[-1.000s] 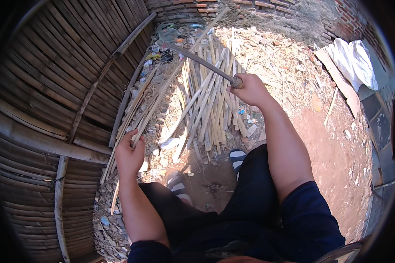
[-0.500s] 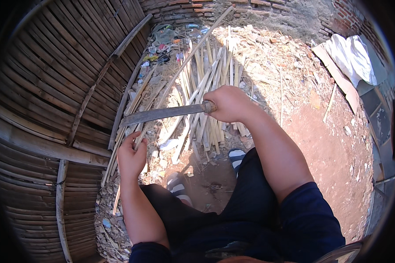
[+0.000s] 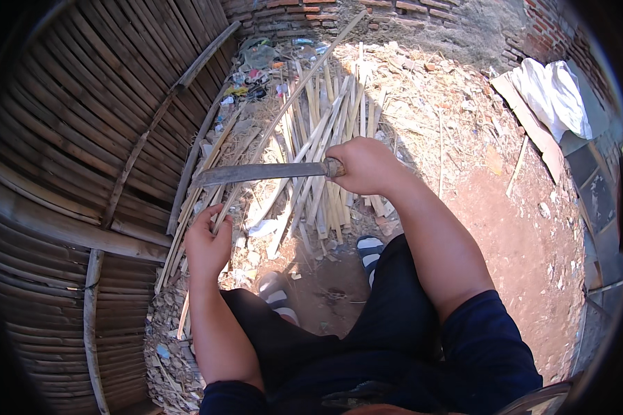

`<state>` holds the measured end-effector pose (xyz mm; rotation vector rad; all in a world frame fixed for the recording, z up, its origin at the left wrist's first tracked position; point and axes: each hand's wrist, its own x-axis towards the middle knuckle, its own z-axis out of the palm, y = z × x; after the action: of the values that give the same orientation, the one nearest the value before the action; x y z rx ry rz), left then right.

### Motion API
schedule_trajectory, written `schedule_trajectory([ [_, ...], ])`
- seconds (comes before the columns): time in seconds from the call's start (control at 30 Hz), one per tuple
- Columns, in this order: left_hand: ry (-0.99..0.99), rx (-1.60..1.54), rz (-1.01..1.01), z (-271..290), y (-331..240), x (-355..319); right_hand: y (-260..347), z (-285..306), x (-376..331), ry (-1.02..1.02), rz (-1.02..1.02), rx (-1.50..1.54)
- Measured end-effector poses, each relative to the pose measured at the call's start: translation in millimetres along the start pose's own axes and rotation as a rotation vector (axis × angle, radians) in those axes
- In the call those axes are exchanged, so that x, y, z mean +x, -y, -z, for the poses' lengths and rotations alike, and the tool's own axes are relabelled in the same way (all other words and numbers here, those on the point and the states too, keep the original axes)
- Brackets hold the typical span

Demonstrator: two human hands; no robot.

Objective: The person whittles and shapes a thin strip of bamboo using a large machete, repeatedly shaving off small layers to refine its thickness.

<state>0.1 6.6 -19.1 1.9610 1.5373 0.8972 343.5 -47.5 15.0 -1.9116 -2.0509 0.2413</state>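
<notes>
A long bamboo strip [image 3: 284, 117] slants from the lower left up toward a brick wall [image 3: 422, 14] at the top. The left hand [image 3: 206, 243] is closed around its lower end, near a bamboo fence [image 3: 83, 138] on the left. The right hand [image 3: 367, 166] is wrapped tight around the handle of a long flat-bladed knife [image 3: 259, 173]. The blade lies level, pointing left, with its edge meeting the strip just above the left hand.

Judging by how things lie, the work is well under way: a pile of split bamboo slats [image 3: 329, 138] lies on the red dirt ground [image 3: 505, 228] ahead of the knees, with pale shavings around it. The strip in hand looks only partly worked.

Two sandalled feet [image 3: 370, 250] show below the pile. Small crumpled wrappers [image 3: 253, 66], greenish, yellow and dark, lie at the fence's foot near the wall; no print is legible. At upper right, a white cloth [image 3: 554, 93] is draped over a tan board [image 3: 529, 121].
</notes>
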Motion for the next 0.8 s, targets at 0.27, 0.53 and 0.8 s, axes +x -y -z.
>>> schedule_trajectory([
  [0.27, -0.032, 0.015, -0.016, 8, 18, 4, -35, 13, 6, -0.099, -0.23, 0.129],
  [0.53, -0.02, -0.038, -0.007, -1, 16, 6, -53, 4, -3, -0.255, -0.222, 0.104],
  [0.8, -0.017, 0.088, -0.009, 0, 16, 3, 14, 2, 5, 0.097, 0.033, 0.005],
])
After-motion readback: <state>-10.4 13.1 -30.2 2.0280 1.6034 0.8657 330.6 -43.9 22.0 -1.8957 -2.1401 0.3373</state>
